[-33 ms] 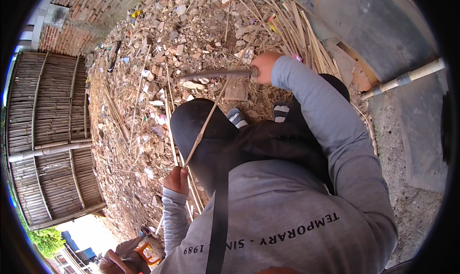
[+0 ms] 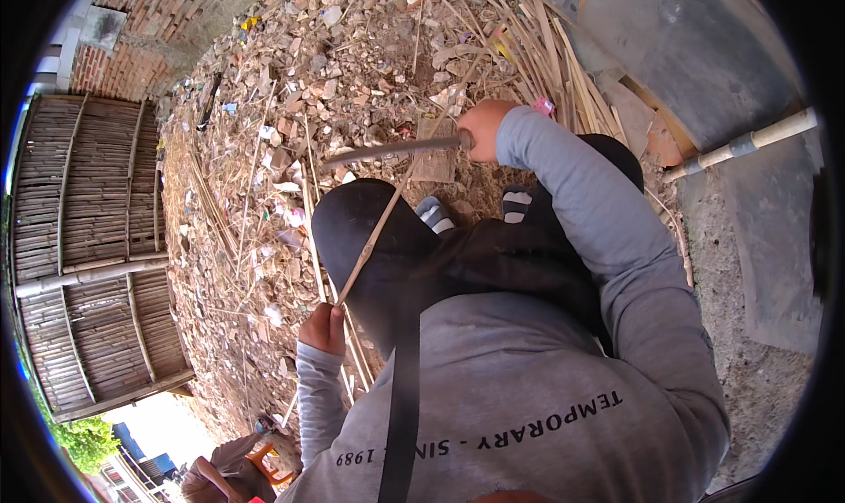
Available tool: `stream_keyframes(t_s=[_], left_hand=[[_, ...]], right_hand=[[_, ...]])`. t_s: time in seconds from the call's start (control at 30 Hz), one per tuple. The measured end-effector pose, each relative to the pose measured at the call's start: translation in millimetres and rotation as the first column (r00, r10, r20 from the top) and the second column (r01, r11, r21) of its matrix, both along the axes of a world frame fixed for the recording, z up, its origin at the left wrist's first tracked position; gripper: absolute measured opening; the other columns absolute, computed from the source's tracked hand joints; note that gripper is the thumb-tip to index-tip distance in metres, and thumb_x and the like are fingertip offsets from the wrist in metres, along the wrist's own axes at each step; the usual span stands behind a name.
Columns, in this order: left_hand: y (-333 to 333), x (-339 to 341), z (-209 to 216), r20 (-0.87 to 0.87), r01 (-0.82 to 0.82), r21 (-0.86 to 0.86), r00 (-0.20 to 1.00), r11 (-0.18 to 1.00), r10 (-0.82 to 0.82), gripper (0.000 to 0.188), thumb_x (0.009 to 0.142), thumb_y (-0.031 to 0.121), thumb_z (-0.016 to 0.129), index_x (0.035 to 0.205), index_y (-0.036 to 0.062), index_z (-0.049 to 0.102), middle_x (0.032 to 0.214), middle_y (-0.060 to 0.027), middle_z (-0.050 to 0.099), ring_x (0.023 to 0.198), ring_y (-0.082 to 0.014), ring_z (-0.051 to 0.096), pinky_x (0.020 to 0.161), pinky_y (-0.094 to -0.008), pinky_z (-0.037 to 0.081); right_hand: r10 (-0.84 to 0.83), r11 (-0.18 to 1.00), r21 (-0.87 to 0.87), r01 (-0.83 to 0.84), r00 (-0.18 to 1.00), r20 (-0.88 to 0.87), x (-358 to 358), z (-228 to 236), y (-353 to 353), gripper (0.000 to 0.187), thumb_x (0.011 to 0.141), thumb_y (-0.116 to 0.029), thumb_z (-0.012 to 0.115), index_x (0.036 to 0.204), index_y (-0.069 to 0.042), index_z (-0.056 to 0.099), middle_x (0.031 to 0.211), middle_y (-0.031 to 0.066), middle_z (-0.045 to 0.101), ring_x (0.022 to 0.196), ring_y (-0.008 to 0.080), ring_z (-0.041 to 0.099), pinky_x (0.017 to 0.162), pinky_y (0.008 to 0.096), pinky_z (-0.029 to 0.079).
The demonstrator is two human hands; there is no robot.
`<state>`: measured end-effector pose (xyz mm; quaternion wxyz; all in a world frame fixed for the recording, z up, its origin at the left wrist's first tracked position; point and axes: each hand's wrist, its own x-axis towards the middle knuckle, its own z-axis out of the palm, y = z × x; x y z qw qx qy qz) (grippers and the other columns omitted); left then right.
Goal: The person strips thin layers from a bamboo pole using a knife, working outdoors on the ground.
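Observation:
My left hand [image 2: 324, 329], beside my left knee, is closed on the near end of a thin bamboo strip [image 2: 374, 239]. From there the strip slants up and away to the right, past my knee. A machete [image 2: 378, 154] with a dark, slightly curved blade is gripped in my right hand [image 2: 484, 130] beyond my knees. Its blade points left and crosses the strip; whether the edge touches it, I cannot tell. Under the crossing, a wooden block [image 2: 435, 161] lies on the ground in front of my sandalled feet [image 2: 435, 214].
Rubble and dry litter [image 2: 352, 63] cover the ground. Long bamboo strips [image 2: 563, 72] lie at the far right, others [image 2: 310, 177] left of my knee. Grey sheets [image 2: 678, 54] and a pole [image 2: 748, 144] stand right. A slatted bamboo panel [image 2: 97, 186] is left; another person [image 2: 227, 475] sits at lower left.
My right hand has come slightly nearer to me, and the machete's tip has swung down and nearer along the strip. My left hand has hardly moved.

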<state>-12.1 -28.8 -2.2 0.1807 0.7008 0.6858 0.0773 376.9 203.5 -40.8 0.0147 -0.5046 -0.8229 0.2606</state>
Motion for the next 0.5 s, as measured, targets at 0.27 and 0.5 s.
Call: stream_keyframes(t_s=[0.27, 0.5], left_hand=[[6.2, -11.0, -9.8, -0.025, 0.045, -0.005, 0.999, 0.999, -0.045, 0.038, 0.099, 0.037, 0.043, 0.082, 0.0051, 0.056, 0.062, -0.021, 0.055, 0.061, -0.0433, 0.057, 0.054, -0.0481, 0.043], [7.2, -15.3, -18.1, 0.037, 0.059, 0.012, 0.998, 0.998, -0.059, 0.04, 0.099, 0.037, 0.042, 0.08, 0.0045, 0.054, 0.06, -0.0199, 0.054, 0.059, -0.0434, 0.055, 0.053, -0.0477, 0.041]], right_hand=[[-0.236, 0.969, -0.094, 0.229, 0.969, -0.077, 27.1, -19.0, 32.8, 0.043, 0.067, -0.035, 0.074, 0.097, -0.005, 0.067, 0.088, 0.0162, 0.069, 0.087, 0.0313, 0.067, 0.079, 0.041, 0.051], [0.04, 0.995, -0.095, -0.043, 0.998, -0.038, 8.2, -14.3, 12.2, 0.045, 0.066, -0.036, 0.075, 0.098, -0.006, 0.067, 0.091, 0.0195, 0.068, 0.086, 0.034, 0.066, 0.079, 0.0423, 0.051]])
